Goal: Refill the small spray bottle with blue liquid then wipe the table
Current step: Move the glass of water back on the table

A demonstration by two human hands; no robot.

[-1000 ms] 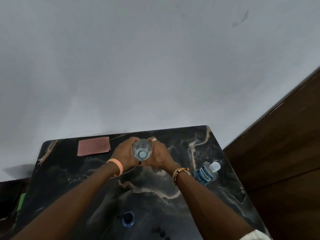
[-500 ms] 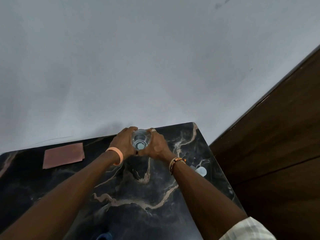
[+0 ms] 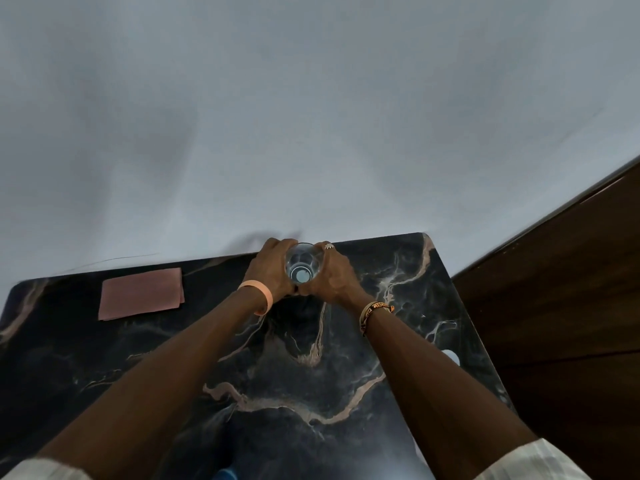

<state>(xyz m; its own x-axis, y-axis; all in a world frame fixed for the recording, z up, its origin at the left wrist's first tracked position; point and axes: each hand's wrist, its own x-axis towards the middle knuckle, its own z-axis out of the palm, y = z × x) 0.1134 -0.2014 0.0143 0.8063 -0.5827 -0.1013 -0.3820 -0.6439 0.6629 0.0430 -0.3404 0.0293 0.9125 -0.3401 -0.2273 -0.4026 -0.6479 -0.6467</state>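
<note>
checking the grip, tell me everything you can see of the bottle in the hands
The bottle is small, round and clear, plastic by its look. It is seen end-on from above, so only a circular outline shows, with a white ring and a pale blue centre inside. It sits at the far edge of the table; whether it rests on it cannot be told. The left hand curls round its left side, the right hand round its right. No spray head shows on it.
</note>
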